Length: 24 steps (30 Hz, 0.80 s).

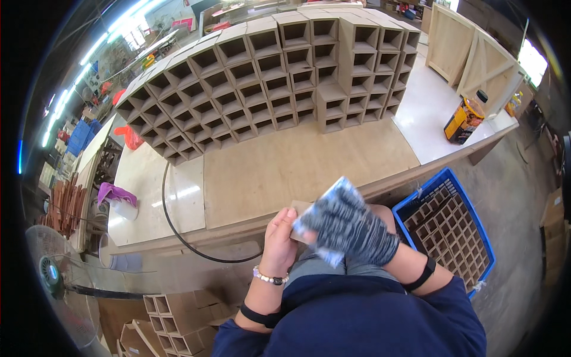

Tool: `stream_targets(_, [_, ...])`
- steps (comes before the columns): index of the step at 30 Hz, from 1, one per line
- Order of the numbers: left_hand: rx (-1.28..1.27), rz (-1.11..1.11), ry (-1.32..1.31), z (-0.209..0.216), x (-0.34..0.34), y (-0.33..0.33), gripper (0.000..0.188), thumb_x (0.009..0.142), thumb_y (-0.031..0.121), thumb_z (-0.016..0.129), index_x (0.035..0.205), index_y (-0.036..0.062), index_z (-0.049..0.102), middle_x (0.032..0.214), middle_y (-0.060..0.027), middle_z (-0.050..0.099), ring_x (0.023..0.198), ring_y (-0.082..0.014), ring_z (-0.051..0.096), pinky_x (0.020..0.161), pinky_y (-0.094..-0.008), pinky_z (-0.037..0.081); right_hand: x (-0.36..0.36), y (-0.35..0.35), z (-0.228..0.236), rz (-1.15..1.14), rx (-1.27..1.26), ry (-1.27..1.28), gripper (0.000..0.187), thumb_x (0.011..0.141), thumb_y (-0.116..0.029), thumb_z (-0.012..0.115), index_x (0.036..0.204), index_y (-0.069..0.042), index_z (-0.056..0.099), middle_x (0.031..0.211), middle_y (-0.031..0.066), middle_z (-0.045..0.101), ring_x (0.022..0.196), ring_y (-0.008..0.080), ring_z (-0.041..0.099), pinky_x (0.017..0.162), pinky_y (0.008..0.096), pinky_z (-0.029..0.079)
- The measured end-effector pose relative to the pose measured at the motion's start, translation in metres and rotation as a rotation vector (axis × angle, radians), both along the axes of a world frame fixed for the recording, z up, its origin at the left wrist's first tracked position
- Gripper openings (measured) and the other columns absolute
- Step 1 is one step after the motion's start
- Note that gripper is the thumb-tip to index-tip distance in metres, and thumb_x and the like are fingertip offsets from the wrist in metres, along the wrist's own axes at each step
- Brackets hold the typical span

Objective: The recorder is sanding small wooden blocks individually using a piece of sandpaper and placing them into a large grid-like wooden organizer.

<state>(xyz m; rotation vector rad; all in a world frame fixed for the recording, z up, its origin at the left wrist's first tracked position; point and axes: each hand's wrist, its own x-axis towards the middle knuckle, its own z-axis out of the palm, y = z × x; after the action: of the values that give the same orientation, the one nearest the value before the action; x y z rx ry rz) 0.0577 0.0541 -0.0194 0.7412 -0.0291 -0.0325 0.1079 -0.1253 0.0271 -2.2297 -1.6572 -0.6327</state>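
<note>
So over by the worktop's point(285, 172) left edge, toward the front, a purple cloth point(116, 193) hung over a white container point(125, 208), likely parked there to keep it out of the way. A black hose point(169, 214) drooped past the front edge. The open-ended boxes point(262, 83) were stacked along the back, openings facing the person, which I'd guess left the front handy. Left hand point(278, 245) had its fingers pinched tight on a small tan piece point(301, 207), just off the front edge above the lap, probably to steady it. Gloved right hand point(352, 229) lay against a blue-and-white cloth point(337, 185) right beside it; too blurry to tell how those fingers closed. The glove was probably for protection. Further right, a blue crate point(475, 221) of small boxes sat below the front edge, within easy reach imo. A jar point(463, 122) stood near the right front corner.
</note>
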Motion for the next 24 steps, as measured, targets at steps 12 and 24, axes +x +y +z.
stream_targets(12, [-0.069,0.001,0.116,0.007,-0.008,-0.014,0.025,0.088,0.023,0.044,0.097,0.0006,0.051,0.092,-0.0052,0.057,0.081,-0.0107,0.054,0.072,-0.0248,0.044,0.003,-0.006,0.004,0.000,0.006,0.027,0.047,0.076,-0.019,0.050,0.122,-0.018,0.041,0.126,0.0069,0.041,0.119,0.0266,0.035,0.101,0.0492,0.018])
stream_targets(24, [0.295,0.053,-0.111,0.018,-0.019,-0.014,0.027,0.087,0.015,0.048,0.110,0.0011,0.045,0.102,-0.0041,0.055,0.092,-0.0084,0.050,0.080,-0.0233,0.040,-0.009,-0.011,0.007,0.003,0.119,0.091,0.048,0.071,-0.011,0.057,0.118,-0.014,0.044,0.112,0.0088,0.052,0.106,0.0284,0.047,0.093,0.0446,0.032])
